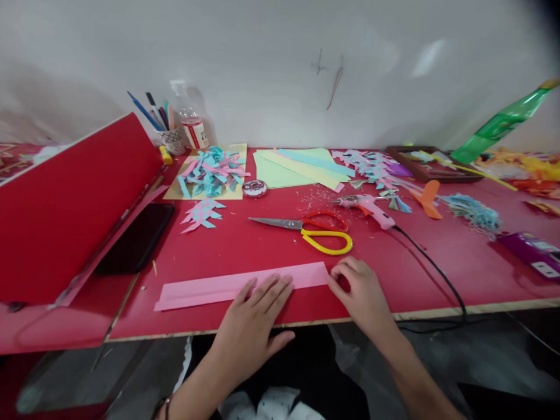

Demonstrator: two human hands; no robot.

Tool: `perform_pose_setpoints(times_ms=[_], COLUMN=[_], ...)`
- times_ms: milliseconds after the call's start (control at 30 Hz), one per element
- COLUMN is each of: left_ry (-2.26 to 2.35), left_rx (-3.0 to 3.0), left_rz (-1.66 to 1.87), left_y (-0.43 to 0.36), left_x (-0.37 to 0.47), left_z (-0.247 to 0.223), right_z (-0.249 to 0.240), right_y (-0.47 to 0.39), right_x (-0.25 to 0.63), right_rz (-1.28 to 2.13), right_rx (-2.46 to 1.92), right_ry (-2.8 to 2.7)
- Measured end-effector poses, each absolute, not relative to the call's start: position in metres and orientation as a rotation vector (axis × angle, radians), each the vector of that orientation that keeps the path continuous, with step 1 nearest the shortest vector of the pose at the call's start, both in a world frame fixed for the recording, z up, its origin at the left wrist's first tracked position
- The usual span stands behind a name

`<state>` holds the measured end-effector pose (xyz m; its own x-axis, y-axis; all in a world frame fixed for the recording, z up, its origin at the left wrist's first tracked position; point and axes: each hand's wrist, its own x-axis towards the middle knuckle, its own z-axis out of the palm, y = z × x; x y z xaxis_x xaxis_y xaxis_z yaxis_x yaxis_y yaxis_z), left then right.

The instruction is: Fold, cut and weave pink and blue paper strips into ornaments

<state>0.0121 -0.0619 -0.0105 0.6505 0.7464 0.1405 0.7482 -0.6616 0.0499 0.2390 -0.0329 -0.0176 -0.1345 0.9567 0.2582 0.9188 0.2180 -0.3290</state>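
A folded pink paper strip [196, 293] lies along the front of the red table. My left hand [251, 326] rests flat on its middle with the fingers stretched out. At the strip's right end, my right hand [362, 294] has thumb and forefinger pinched at the edge. Just beyond lie scissors [301, 224] with one red and one yellow handle, blades toward the left. A pink glue gun [370, 211] with a black cord is farther right. Left of the scissors sits a small woven pink and blue paper piece [203, 214].
Cut paper pieces [212, 172] are heaped on a yellow sheet at the back, beside a round tin [254, 188]. A red board [83, 204] leans over a black phone [137, 239] on the left. A green bottle [503, 125] tilts near a dark tray [464, 174].
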Motion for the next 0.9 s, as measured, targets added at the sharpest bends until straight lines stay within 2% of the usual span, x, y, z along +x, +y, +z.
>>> perform_pose_setpoints(times_ms=[167, 300, 433, 700, 900], left_ry=[-1.308, -1.317, -1.356, -1.379, -1.457], left_rx=[-2.83, -2.856, -2.884, -2.854, -2.667], left_rz=[-0.201, -0.193, -0.199, -0.274, -0.168], left_y=[-0.066, -0.065, -0.06, -0.059, -0.077], left_x=[-0.007, -0.009, -0.004, -0.002, -0.034], left_z=[-0.009, -0.009, -0.007, -0.009, -0.012], right_z=[-0.018, -0.008, -0.005, -0.013, -0.013], right_y=[-0.038, -0.05, -0.059, -0.06, -0.061], right_x=[0.247, 0.219, 0.185, 0.18, 0.18], right_rz=[-0.016, -0.229, -0.11, -0.021, -0.026], right_rx=[-1.746, -1.506, -1.323, -1.403, -1.406], right_ry=[-2.002, -2.016, -2.279, -2.322, -2.338])
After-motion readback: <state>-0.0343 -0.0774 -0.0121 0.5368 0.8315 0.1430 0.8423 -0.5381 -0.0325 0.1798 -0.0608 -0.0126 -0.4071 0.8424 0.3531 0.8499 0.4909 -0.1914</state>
